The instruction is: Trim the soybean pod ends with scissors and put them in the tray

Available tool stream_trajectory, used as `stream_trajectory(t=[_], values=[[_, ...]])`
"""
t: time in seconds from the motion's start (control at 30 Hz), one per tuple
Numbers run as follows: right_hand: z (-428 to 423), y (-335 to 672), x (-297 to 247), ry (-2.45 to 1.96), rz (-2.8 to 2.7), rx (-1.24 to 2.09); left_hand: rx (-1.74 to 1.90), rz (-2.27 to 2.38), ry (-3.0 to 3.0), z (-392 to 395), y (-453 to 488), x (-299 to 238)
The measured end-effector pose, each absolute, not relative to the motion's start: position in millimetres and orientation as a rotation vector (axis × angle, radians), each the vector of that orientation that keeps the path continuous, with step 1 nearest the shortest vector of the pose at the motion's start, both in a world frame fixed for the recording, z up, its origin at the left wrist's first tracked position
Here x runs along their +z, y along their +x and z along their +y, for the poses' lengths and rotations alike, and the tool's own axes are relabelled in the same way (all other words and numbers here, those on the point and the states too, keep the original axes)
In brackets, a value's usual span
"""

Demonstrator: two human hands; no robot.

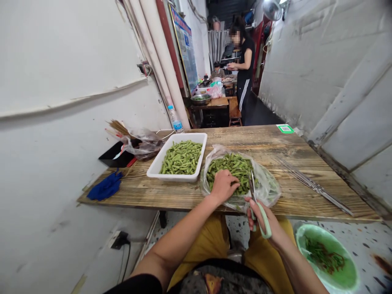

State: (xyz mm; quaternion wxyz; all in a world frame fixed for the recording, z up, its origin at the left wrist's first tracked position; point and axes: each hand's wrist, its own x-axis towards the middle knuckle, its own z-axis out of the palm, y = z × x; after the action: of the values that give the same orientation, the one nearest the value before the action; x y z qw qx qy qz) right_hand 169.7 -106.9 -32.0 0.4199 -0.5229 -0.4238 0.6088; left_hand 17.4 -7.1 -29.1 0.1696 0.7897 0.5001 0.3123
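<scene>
Head view: the left hand [224, 185] digs curled fingers into the green pods [234, 163] in the plastic bag [271, 188] on the surface [300, 163]; whether its grip pinches one I cannot tell. The right hand [271, 228] is wrapped around the scissors [259, 209], blades up. This looks like the picking stage; a cut would need one pod lifted clear to the blades.

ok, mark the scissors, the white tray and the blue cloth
scissors [264, 219]: head view, on the light green handle.
white tray [171, 176]: head view, on its near front wall.
blue cloth [105, 187]: head view, on the middle of the bunched fabric.
</scene>
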Motion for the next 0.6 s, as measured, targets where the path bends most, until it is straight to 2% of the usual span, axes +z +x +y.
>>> stream_trajectory(t=[0.13, 0.27, 0.6], values=[[-106.2, 170.9, -43.4, -1.315, -1.126, 1.551, 1.062, 1.261, 1.956, -5.4, 7.9, -18.0], [-102.3, 170.7, -48.0, -1.324, -1.3, 1.495, 0.936, 1.215, 1.853, -11.6, 3.5, -9.5], [-96.9, 176.6, -33.7, -1.382, -1.703, 1.096, 0.783, 1.097, 1.787, -12.4, -5.2, -5.6]])
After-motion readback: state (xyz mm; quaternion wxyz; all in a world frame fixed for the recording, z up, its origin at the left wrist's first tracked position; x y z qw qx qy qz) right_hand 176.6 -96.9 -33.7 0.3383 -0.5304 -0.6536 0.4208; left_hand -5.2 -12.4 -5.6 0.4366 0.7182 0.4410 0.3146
